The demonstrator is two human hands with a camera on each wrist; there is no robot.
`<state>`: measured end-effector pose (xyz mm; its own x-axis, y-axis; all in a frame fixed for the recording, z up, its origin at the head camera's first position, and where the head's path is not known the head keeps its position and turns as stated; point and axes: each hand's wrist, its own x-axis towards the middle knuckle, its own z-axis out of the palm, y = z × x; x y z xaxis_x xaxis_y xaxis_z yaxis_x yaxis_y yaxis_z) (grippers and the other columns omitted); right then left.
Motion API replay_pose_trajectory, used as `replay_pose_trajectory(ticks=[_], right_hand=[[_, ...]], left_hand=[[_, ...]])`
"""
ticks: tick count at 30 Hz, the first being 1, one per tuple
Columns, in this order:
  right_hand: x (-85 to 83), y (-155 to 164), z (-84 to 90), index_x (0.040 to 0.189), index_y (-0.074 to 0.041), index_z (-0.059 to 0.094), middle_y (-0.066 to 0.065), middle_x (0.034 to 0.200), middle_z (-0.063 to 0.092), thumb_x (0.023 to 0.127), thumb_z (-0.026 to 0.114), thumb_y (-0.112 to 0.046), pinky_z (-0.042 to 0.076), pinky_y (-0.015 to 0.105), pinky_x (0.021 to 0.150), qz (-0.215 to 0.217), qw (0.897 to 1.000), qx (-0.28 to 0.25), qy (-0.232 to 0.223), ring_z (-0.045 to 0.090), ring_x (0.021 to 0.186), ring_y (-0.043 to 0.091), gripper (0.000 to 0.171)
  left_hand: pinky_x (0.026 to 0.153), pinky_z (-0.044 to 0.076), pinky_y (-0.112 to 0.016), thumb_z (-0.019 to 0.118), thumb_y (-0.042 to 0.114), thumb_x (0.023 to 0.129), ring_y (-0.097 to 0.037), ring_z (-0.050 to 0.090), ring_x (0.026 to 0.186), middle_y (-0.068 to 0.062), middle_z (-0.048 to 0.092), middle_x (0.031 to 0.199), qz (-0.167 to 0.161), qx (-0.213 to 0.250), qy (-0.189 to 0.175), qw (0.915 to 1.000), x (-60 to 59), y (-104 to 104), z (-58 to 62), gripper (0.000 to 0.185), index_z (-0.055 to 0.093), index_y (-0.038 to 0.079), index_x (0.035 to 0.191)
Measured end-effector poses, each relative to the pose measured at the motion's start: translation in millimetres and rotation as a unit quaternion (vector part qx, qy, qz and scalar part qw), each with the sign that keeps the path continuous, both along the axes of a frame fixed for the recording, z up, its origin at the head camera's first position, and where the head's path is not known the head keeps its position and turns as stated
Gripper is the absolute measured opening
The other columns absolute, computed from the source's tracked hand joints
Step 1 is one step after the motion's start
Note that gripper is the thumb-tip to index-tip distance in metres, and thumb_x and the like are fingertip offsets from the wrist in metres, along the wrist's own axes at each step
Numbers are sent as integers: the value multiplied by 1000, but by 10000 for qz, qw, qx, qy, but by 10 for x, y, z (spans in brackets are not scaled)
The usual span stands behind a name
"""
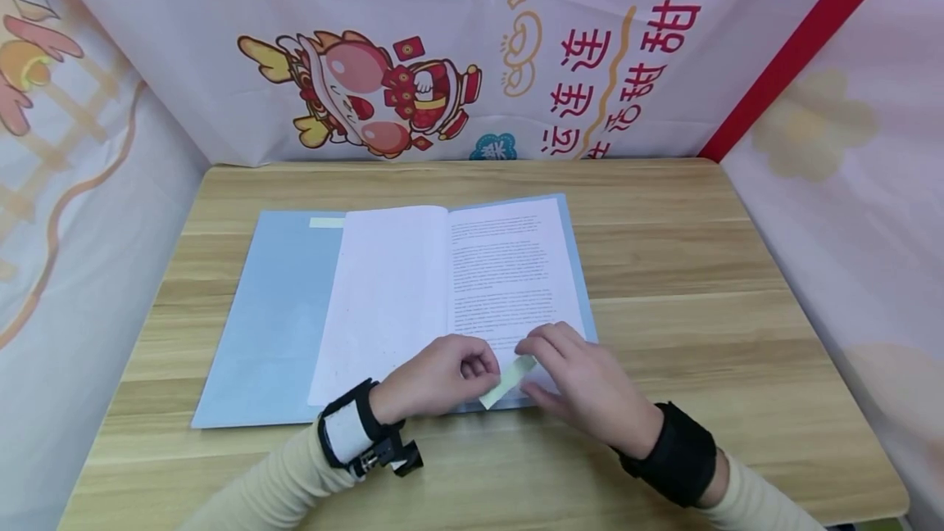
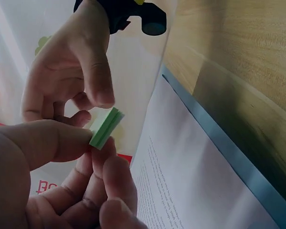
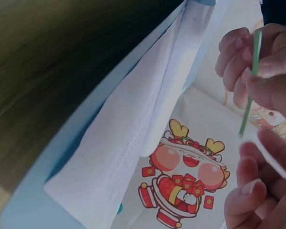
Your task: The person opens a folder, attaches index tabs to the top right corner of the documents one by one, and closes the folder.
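My left hand (image 1: 435, 375) pinches the green sticky-note pad (image 1: 507, 381) by the table's near edge, over the open booklet (image 1: 450, 293); my right hand (image 1: 583, 379) nips its top sheet. I'd peel slowly and sideways, keeping the pad steady.

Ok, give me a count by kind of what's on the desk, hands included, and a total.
Hands: 2, the left hand and the right hand
Green sticky note pads: 1, the pad pinched by both hands
Blue folders: 1, the folder lying open
Pale sticky notes on the folder: 1, the note
Total: 5
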<state>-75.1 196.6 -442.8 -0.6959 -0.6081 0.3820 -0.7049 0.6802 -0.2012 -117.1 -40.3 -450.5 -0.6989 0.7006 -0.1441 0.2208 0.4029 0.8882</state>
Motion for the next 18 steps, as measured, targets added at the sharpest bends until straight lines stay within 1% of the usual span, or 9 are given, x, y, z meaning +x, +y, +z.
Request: replay_pose_trajectory(ticks=[2,4,7,9,11,13,15,16,18], right_hand=[[12,3,6,114,-8,61,4,109,62,77,89,-19,57,30,73,-183,9996,-201,-122,61,98,17,49],[26,5,16,114,-7,59,4,105,61,78,87,-17,56,30,73,-380,9977,-468,-309,60,94,16,46],[51,-1,30,107,-9,60,-2,94,60,85,81,-13,51,26,68,-682,9908,-867,-779,56,82,11,31],[69,-15,34,101,-12,61,-7,85,57,91,76,-11,48,23,63,-821,9828,-1093,-1241,53,73,7,17],[87,-31,27,96,-13,63,-11,78,53,98,69,-13,45,22,60,-928,9710,-1234,-1826,49,68,3,6],[98,-53,10,95,-13,65,-13,74,51,102,63,-15,44,22,59,-992,9573,-1297,-2387,48,66,2,8],[106,-73,-14,95,-13,66,-13,71,48,104,59,-17,43,23,59,-1052,9467,-1268,-2767,47,64,2,12],[108,-84,-28,95,-12,67,-13,71,48,105,59,-18,43,23,60,-1067,9439,-1234,-2870,47,65,2,14],[112,-104,-53,96,-13,67,-13,70,47,105,58,-19,43,24,60,-1089,9421,-1160,-2953,48,65,3,15]], left_hand=[[70,52,-23,67,11,95,-6,60,74,8,64,80,143,48,-6,9999,1,1,2,7,70,12,89],[71,52,-24,66,11,95,-7,60,76,7,64,80,303,92,-14,9995,4,3,6,7,69,12,89],[71,51,-25,66,12,96,-9,60,77,7,64,81,527,123,-14,9985,8,10,11,7,68,13,89],[72,51,-25,66,12,95,-10,60,78,7,64,82,614,137,-19,9980,12,19,15,6,68,13,90],[72,50,-25,66,11,95,-10,60,78,6,64,83,659,168,-26,9977,15,28,18,5,67,12,90],[73,50,-25,66,11,95,-10,60,79,6,64,83,702,198,-58,9973,18,36,22,5,67,12,91],[73,51,-26,66,11,96,-10,61,80,6,64,84,747,230,-85,9969,19,46,24,4,67,11,92],[73,51,-25,66,11,96,-10,61,79,5,64,84,770,239,-105,9967,19,50,26,4,67,11,92],[72,51,-25,67,12,96,-10,61,78,4,65,84,802,286,-148,9963,19,60,31,3,66,10,92]])
